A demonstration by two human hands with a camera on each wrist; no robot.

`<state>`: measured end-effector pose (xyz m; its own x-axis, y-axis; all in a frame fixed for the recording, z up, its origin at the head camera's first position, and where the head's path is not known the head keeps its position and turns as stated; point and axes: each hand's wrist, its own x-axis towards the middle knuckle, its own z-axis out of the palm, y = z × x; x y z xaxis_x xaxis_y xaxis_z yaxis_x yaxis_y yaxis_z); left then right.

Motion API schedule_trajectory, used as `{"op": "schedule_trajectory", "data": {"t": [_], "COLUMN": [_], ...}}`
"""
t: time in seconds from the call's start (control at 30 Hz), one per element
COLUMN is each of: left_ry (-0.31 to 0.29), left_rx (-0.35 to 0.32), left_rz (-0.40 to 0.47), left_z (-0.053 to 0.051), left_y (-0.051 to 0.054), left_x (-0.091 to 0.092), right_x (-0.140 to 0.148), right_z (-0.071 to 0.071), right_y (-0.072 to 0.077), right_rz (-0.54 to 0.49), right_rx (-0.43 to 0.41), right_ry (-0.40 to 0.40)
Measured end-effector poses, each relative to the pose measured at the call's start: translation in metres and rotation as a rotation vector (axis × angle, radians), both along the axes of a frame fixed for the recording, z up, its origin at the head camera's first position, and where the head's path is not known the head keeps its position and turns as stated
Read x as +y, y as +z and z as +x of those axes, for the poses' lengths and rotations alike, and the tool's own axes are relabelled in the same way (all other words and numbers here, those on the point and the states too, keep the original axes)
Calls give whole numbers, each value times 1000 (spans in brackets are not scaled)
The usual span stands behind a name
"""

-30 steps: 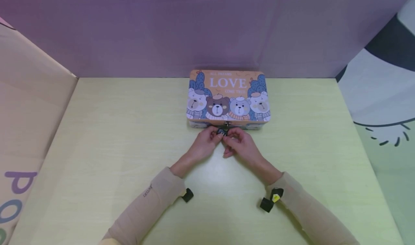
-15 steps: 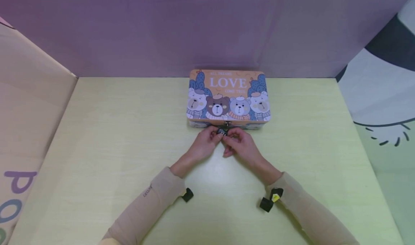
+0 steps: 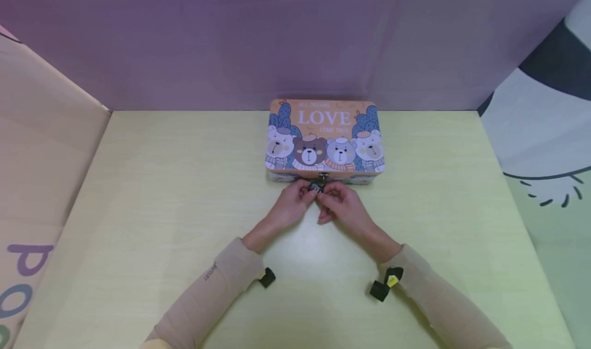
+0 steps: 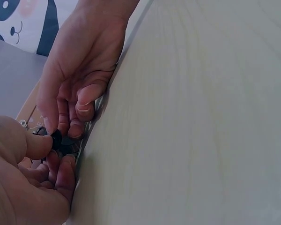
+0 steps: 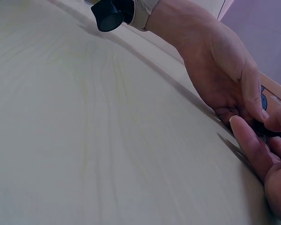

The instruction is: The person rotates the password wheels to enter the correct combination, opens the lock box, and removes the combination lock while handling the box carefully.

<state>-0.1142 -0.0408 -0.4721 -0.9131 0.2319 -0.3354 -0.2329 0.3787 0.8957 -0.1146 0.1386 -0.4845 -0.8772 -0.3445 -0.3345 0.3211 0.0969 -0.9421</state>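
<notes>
Small black object (image 3: 316,187), partly covered by fingertips and too small to name more exactly, sits between the two hands at the front of the bear-printed LOVE box (image 3: 326,146), just below its metal clasp (image 3: 324,176). The left hand (image 3: 290,204) pinches it between thumb and curled fingers; the right hand (image 3: 347,210) pinches from the other side, thumb and forefinger drawn close together, the other fingers loosely bent. Over the last second almost nothing has changed in the head view: both hands keep the same spot and the same pinch, and the box has not shifted on the pale wood-grain table (image 3: 138,210), its lid down. Any turning or pressing within the fingertips is too fine to make out. That stillness suggests careful fingertip work on the object, with no visible result yet, rather than a move to another place. Whether the object is joined to the clasp or merely near it cannot be told, since the fingers hide where they would meet.
</notes>
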Motion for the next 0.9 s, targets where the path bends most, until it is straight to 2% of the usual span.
{"op": "schedule_trajectory", "data": {"t": [0.27,0.9], "left_ry": [8,2], "left_rx": [-1,-11], "left_rz": [1,4], "left_z": [-1,-1], "left_y": [-2,-1], "left_x": [0,0], "right_x": [0,0], "right_z": [1,0], "right_y": [-1,-2], "right_rz": [-27,-5], "right_rx": [-10,-3], "right_ry": [-12,-12]}}
